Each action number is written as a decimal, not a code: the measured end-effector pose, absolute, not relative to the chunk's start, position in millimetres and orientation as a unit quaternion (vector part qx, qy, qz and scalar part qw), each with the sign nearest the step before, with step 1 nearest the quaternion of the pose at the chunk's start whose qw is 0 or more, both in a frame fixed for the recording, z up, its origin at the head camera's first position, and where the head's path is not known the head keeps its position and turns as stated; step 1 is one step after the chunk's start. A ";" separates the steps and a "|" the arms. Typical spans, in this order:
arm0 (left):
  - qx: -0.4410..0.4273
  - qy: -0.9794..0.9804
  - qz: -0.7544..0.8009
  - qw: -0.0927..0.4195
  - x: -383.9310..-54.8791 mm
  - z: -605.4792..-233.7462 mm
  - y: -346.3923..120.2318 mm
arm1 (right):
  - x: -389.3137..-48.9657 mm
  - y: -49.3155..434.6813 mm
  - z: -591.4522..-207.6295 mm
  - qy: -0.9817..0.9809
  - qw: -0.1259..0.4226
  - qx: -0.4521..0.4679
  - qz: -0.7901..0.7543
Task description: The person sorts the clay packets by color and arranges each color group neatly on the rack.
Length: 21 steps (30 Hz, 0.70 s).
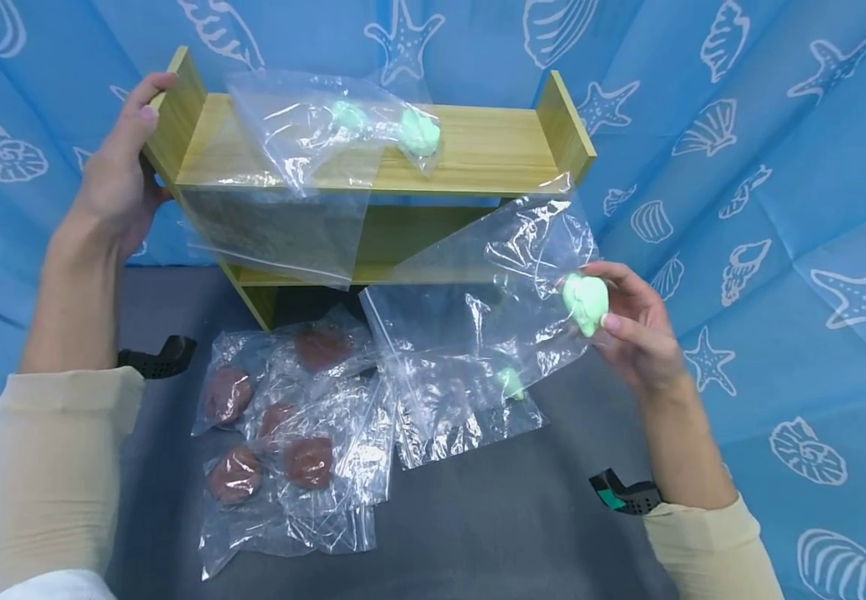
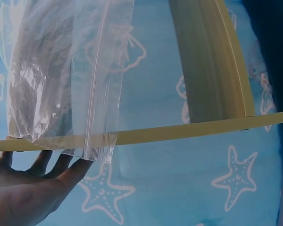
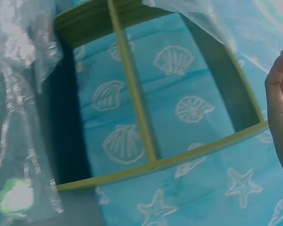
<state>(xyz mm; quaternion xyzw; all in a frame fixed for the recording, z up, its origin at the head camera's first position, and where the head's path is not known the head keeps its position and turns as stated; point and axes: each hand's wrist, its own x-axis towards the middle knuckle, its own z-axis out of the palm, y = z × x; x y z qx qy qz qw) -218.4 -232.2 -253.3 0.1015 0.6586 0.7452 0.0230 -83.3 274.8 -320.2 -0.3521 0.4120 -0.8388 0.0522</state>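
My left hand (image 1: 113, 167) grips the left side panel of a light wooden shelf (image 1: 493, 146) near its top. In the left wrist view its fingers (image 2: 61, 162) lie along the panel's edge, beside a clear zip bag (image 2: 101, 84). With thumb and fingers, my right hand (image 1: 638, 333) pinches a mint-green lump (image 1: 584, 302) inside a clear zip bag (image 1: 448, 317), held in front of the shelf's right half. Clear bags (image 1: 275, 125) with mint-green lumps (image 1: 419, 132) lie on the top board, one hanging over its front edge.
Several clear bags with reddish-brown lumps (image 1: 308, 462) lie on the dark grey table (image 1: 478, 525), left of middle. Another bagged green lump (image 1: 510, 383) is low in front of the shelf. A blue shell-patterned curtain (image 1: 778, 208) hangs behind and at the sides.
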 end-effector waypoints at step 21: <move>0.121 0.650 0.750 0.026 -217.5 -251.0 -236.9 | -122.9 228.6 -214.5 0.332 -0.034 -0.428 -0.840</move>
